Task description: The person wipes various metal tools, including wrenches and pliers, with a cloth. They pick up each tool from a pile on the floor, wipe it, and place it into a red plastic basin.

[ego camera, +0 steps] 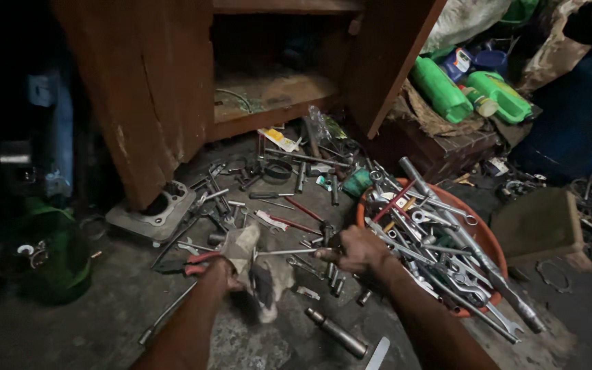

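Observation:
My left hand (222, 270) grips a dirty grey-white rag (255, 264) that is wrapped around one end of a thin metal rod (284, 252). The other end of that rod is pinched in my right hand (356, 248), just left of an orange basin (489, 241). The basin is heaped with several wrenches and long steel tools (440, 247). Both hands hover low over the concrete floor, among scattered sockets and screwdrivers (289, 223).
An open wooden cabinet (173, 89) stands behind the tool pile. A grey engine cylinder block (155, 212) lies at its foot. Green plastic bottles (440, 89) rest on a box at right, beside a blue drum (584, 116). A steel cylinder (337, 334) lies near my arms.

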